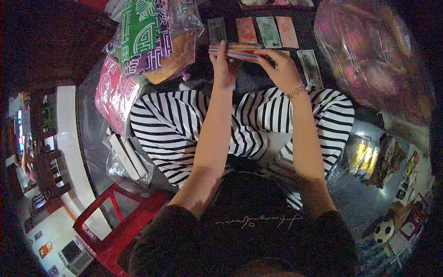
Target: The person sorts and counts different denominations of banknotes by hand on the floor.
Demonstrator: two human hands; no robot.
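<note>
My left hand [224, 67] is closed around the left end of a stack of banknote-like paper notes [244, 47], its thumb up against the near side. My right hand [282, 69], with a gold-toned bracelet at the wrist, pinches the stack's right end. The edges of the stack show orange, blue and pale layers. Just beyond lie a dark grey note [216, 31], a red-orange note [246, 30], a green note [269, 32] and a pinkish-orange note [287, 32] in a row. A grey-green note [309, 67] lies by my right wrist.
Plastic-wrapped green and purple printed packs [143, 34] stand at the front left, above a red patterned pack [115, 94]. A large clear bag with pink contents [364, 60] fills the front right. Yellow packets [364, 157], a football [383, 231] and a red chair [124, 226] are around me.
</note>
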